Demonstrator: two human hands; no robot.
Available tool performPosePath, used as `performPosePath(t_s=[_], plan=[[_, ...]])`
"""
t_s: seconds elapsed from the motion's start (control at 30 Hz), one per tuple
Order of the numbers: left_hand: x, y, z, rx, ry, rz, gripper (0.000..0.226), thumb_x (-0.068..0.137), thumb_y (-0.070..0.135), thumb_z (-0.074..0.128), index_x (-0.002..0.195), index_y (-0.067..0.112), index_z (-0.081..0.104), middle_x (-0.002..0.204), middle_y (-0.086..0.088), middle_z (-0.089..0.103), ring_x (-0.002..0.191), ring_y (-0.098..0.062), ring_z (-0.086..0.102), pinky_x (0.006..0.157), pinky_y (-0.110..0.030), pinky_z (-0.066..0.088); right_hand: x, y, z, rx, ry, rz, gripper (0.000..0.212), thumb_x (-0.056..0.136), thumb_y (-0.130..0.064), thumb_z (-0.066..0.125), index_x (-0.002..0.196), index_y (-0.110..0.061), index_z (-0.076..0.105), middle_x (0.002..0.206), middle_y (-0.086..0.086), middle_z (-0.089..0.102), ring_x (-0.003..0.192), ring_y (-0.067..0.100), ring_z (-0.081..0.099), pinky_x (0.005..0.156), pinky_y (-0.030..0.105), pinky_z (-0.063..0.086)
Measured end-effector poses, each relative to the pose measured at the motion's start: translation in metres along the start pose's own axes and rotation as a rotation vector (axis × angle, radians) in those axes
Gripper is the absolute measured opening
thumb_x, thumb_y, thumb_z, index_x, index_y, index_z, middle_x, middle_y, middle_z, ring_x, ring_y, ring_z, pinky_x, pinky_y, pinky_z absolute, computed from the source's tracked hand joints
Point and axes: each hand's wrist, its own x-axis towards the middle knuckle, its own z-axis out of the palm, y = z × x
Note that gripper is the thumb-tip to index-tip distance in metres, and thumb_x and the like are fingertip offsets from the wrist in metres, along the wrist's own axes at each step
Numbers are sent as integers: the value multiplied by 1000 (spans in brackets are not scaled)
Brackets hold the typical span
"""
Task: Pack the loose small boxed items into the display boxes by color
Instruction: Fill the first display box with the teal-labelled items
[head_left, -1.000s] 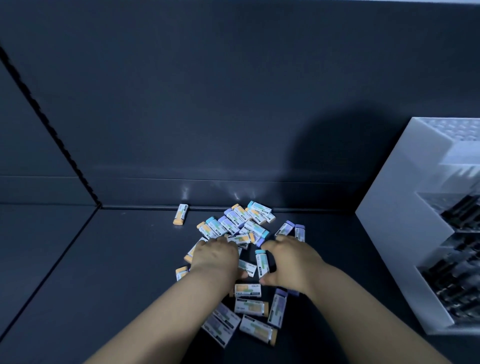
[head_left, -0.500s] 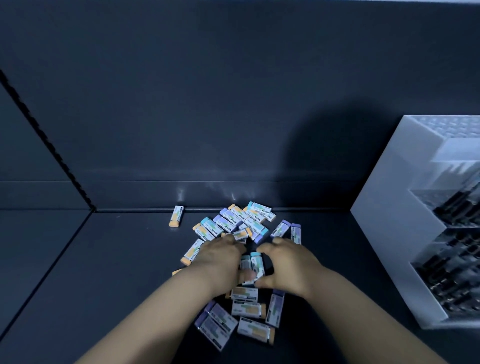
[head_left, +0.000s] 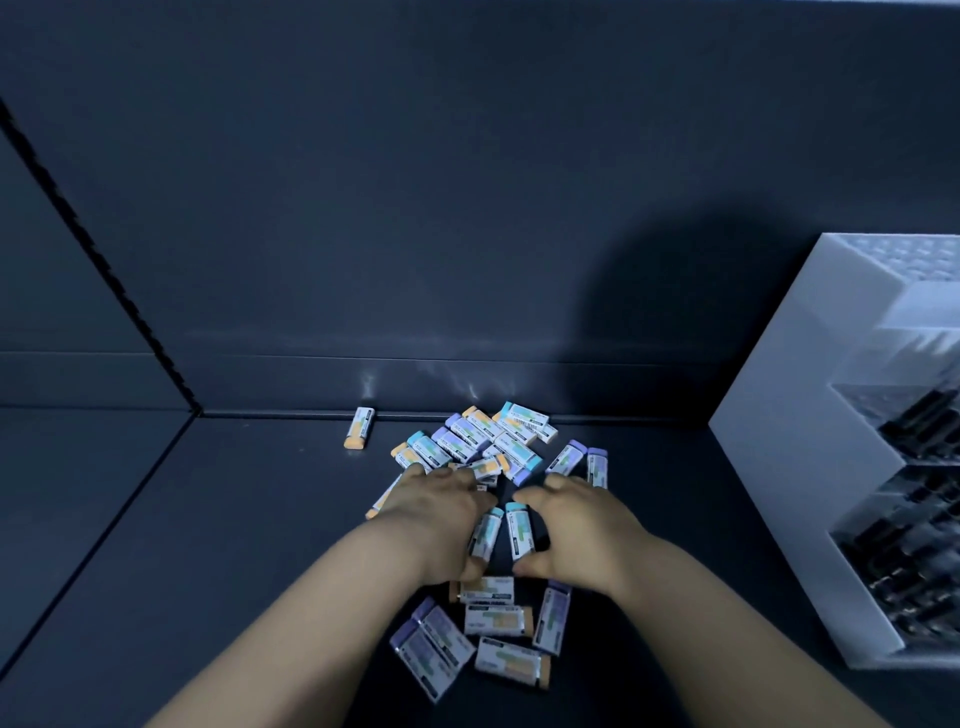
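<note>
1. At centre, in the pile (head_left: 467, 441) of boxes, the right hand (head_left: 576, 535) pinches a blue box (head_left: 519, 532) end to end; the left hand (head_left: 436, 512) lies on the pile, grip unclear.
2. Advice: gather same-coloured caps together before lifting.
3. Label print is too small to read.

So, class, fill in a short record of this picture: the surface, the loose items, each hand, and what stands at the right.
surface: dark table, with a dark wall behind it
loose items: pile of small boxes with orange, blue or purple ends
stray: orange-ended box, apart, left of the pile, by the wall
right hand: thumb and fingers curled round a blue-ended box
left hand: fingers curled over the pile, beside a second blue-ended box; grip unclear
right side: white rack holding dark items
</note>
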Motion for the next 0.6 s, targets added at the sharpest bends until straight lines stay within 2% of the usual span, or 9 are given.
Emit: performPosePath(t_s=[0.2,0.33,0.43,0.6], plan=[[6,-1,0,9,-15,-15,70,79,53,67,140,32,39,131,1,47,126,-20,42,99,-34,30,4,-1,-1,-74,-28,-8,81,78,-56,66,145,-24,33,142,3,40,133,22,36,107,34,33],[5,-1,0,24,2,-25,66,78,54,67,133,25,45,127,0,51,121,-21,46,95,-33,35,8,-4,-7,-140,-37,-33,75,76,-57,67,137,-19,44,132,3,47,125,22,43,100,33,35],[-1,-1,0,16,76,-40,66,78,58,64,132,24,46,127,1,52,120,-21,48,95,-33,36,12,-8,-17,-197,-12,-58,71,76,-57,67,132,-18,48,129,2,50,122,22,44,99,34,36],[-27,-29,-3,71,226,-147,69,81,61,57,137,27,38,132,3,48,122,-21,46,96,-34,31,24,-35,-32,-271,53,-124,71,78,-59,64,133,-19,46,131,2,49,125,22,43,102,34,34]])
